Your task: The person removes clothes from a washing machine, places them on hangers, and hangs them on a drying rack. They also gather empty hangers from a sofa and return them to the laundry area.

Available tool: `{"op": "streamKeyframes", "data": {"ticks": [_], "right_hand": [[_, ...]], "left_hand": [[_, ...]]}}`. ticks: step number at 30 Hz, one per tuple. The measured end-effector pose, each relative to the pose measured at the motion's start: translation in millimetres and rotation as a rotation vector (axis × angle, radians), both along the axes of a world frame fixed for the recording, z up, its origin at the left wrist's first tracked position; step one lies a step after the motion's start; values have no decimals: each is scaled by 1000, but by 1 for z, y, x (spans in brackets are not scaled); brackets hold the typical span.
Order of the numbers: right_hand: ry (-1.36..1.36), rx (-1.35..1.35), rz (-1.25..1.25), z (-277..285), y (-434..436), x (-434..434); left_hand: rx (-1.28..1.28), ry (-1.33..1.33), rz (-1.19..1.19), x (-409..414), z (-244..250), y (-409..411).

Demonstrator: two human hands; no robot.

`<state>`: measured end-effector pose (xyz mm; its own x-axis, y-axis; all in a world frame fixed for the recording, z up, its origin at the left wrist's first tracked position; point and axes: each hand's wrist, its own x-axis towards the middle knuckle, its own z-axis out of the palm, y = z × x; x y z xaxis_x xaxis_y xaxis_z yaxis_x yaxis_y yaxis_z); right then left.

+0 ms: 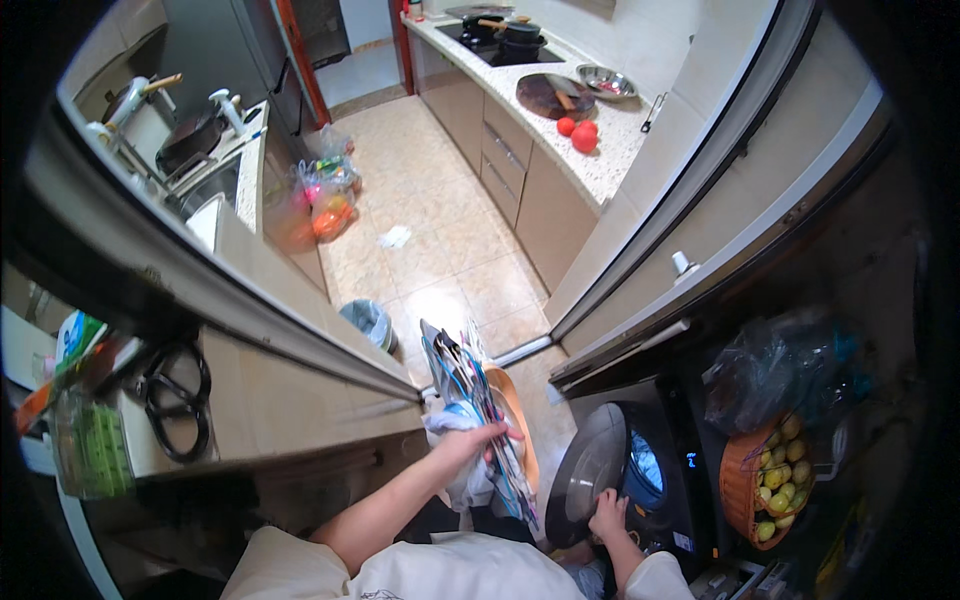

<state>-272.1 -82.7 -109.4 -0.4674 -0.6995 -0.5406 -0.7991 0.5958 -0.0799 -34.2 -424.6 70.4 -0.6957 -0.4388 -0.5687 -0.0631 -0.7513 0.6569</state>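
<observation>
My left hand (484, 441) is closed around a bundle of clothes hangers (457, 367), many of them thin and coloured. Pale cloth (466, 480) hangs at that same hand; whether it is gripped too is unclear. Behind the hangers, a peach-coloured plastic basin (523, 427) shows in part. At the front-loading washing machine (675, 495), my right hand (610, 513) grips the edge of its round, dark door (589, 472). The door stands swung out from the machine. Bluish light shows in the drum opening (645, 469).
A wicker basket of yellow-green fruit (780, 480) and a clear plastic bag (757, 375) sit on the washer. Left is a counter with black-handled scissors (177, 401). Ahead, past the sliding-door track (525, 350), are a lined bin (367, 322), grocery bags (330, 202) and a kitchen counter (600, 169).
</observation>
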Motion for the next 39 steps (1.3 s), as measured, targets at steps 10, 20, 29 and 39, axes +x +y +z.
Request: {"op": "streamKeyframes", "data": {"ticks": [10,20,29,39], "right_hand": [[-89,501,-336,30,-136,-6],[-535,-1021,70,230,-536,-89],[-657,-862,664,256,-791,-85],[-577,-959,787,289,-1003,-113]], "left_hand": [[-191,67,88,-122,33,-218],[-273,12,68,-146,87,-381],[-273,-66,452,-120,76,-558],[-262,-9,553,-112,97,-773]]}}
